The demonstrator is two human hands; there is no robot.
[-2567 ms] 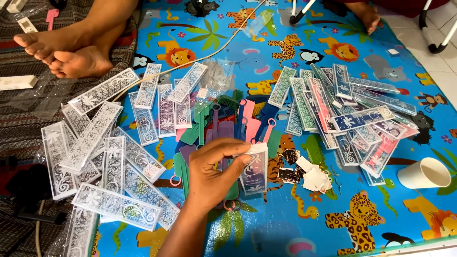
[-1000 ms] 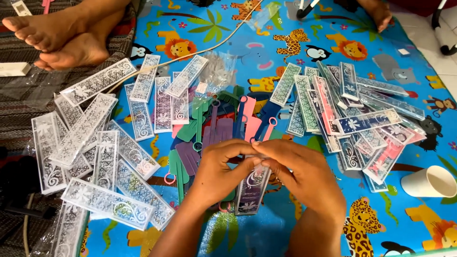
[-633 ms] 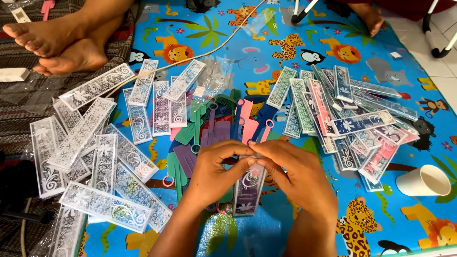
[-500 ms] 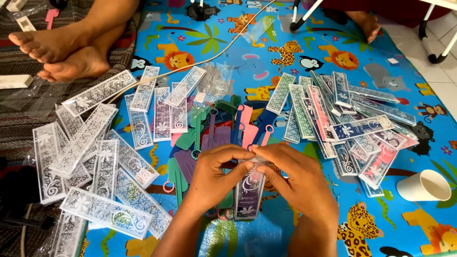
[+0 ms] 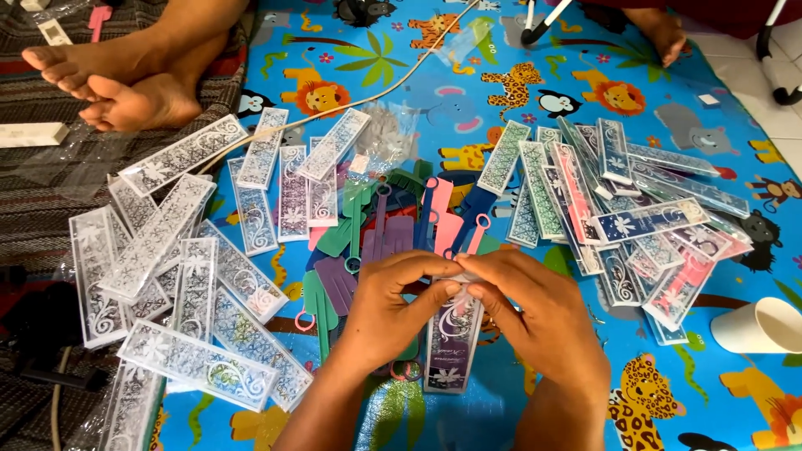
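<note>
Both hands pinch the top of one purple packaged comb at the play mat's near-middle.

Left hand and right hand clamp the clear sleeve mouth together; fingers hide the seal, so a skewed closure is the likely fault. Empty sleeves lie left, loose combs beyond, paper cup cut off right.

Bright, even daylight; soft shadows; sharp focus; slight edge distortion.

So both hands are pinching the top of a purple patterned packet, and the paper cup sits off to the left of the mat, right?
Not quite: the head view shows the paper cup at the right edge of the mat. The left hand and right hand do pinch the top of the purple patterned packet.
</note>
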